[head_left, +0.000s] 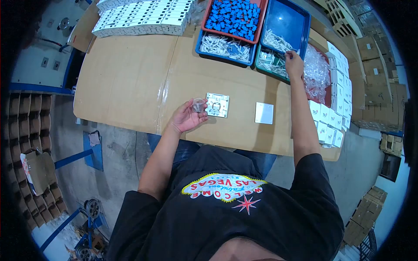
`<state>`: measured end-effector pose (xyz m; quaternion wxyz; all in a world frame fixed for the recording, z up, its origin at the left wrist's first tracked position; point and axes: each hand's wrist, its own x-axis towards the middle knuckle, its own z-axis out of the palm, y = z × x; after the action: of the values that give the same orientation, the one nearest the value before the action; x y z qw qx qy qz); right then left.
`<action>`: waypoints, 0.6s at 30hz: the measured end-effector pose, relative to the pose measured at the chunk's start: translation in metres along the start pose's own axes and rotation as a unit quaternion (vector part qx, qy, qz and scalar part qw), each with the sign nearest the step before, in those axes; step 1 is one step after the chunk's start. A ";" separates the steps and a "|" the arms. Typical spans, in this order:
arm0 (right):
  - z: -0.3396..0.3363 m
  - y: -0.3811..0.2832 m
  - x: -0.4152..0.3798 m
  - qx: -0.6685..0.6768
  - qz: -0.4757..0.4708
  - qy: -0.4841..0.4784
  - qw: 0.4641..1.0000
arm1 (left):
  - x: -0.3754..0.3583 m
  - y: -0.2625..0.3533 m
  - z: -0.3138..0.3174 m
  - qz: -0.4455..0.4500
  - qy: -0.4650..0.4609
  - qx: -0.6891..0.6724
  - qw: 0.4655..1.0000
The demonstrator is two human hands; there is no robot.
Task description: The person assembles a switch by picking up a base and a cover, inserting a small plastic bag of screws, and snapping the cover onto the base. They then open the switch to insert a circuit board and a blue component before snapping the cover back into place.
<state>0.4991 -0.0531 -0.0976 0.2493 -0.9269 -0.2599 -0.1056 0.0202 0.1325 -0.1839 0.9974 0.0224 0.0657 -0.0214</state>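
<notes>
My left hand (189, 116) is palm up with its fingers curled around a small clear plastic bag (198, 105). Just beside its fingertips lies a square white plate with cut-outs (217, 105). A plain white square plate (264, 113) rests on the cardboard between my two arms. My right hand (294, 63) reaches to the front right edge of a blue tray (285, 21) that holds small white pieces (275, 40). Its fingers are pinched together, and anything between them is too small to make out.
A red tray of blue parts (233, 18), a blue tray of white pieces (224, 47) and a green tray (271, 63) stand at the back. Clear plastic bags (315, 71) and stacked white boxes (328, 119) are at the right. More white boxes (141, 19) fill the back left.
</notes>
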 end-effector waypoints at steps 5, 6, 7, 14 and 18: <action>-0.015 0.002 -0.003 0.038 0.030 0.079 0.996 | 0.000 -0.002 0.000 0.009 -0.019 -0.008 1.000; -0.025 -0.001 -0.010 0.038 0.028 0.072 0.996 | 0.001 -0.002 -0.002 0.014 -0.015 -0.013 1.000; -0.036 -0.004 -0.019 0.087 0.025 0.100 0.991 | 0.002 -0.002 -0.005 0.016 -0.024 -0.018 0.999; -0.080 -0.124 -0.146 0.414 0.053 -0.137 0.898 | 0.001 -0.003 -0.004 0.021 -0.035 -0.002 0.999; -0.060 -0.181 -0.203 0.495 0.057 -0.228 0.837 | 0.002 -0.003 -0.002 0.003 -0.031 0.001 1.000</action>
<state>0.2273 -0.0370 -0.0386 0.6141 -0.6909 -0.2741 0.2654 0.0220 0.1294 -0.1864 0.9990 0.0229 0.0343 -0.0192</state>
